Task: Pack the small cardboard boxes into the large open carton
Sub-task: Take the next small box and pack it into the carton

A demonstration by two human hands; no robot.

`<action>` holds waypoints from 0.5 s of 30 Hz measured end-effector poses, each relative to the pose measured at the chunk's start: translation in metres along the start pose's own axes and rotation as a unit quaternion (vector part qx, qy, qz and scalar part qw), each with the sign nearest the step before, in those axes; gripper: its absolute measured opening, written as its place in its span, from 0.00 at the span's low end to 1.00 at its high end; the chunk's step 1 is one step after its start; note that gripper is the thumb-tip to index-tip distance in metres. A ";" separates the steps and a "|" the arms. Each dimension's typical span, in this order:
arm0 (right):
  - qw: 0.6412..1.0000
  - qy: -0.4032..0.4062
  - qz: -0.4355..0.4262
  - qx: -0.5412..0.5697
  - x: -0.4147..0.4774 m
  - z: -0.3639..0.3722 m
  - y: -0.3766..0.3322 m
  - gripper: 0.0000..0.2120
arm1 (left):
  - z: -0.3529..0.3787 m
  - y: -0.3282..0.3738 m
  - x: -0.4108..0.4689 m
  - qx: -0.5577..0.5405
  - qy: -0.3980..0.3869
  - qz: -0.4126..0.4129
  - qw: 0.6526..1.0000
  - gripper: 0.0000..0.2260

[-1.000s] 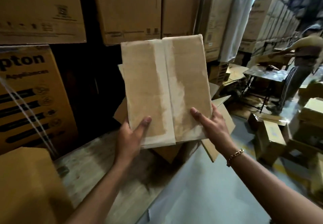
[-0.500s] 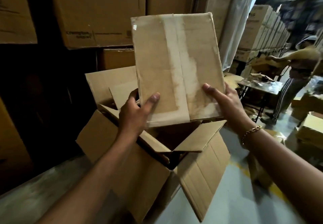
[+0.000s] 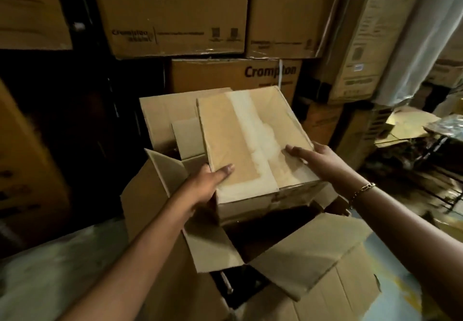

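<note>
I hold a small taped cardboard box (image 3: 253, 142) with both hands, tilted, its lower end inside the mouth of the large open carton (image 3: 313, 260). My left hand (image 3: 209, 185) grips the box's near left corner, thumb on top. My right hand (image 3: 313, 157) holds its right edge, fingers spread on the taped top face. The carton's flaps stand open on all sides; its inside is dark, and I cannot tell what lies in it.
Stacked large printed cartons (image 3: 175, 12) form a wall close behind the open carton. Another carton (image 3: 22, 160) stands at the left. Loose cardboard and a cluttered table (image 3: 411, 130) are at the right. Grey floor (image 3: 47, 283) shows at the lower left.
I have brought the small box down from chest height, tipping it flatter, so its lower end now sits in the open carton's mouth. My view has swung down and left toward the carton.
</note>
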State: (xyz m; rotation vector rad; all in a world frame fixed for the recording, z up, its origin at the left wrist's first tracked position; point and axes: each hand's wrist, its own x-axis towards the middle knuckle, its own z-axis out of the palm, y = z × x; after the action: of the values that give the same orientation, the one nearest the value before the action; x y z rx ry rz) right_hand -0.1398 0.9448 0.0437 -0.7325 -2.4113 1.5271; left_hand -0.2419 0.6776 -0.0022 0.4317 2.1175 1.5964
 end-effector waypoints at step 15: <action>0.946 -0.312 0.025 -0.090 0.148 -0.006 0.086 0.38 | 0.082 -0.046 0.034 -0.002 0.111 -0.135 0.985 0.29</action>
State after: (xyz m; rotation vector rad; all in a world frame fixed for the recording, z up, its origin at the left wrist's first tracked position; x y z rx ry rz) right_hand -0.2384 1.0534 -0.0441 -0.3693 -3.0346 1.7820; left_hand -0.2266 0.7494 -0.0709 -0.0403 2.2210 1.5483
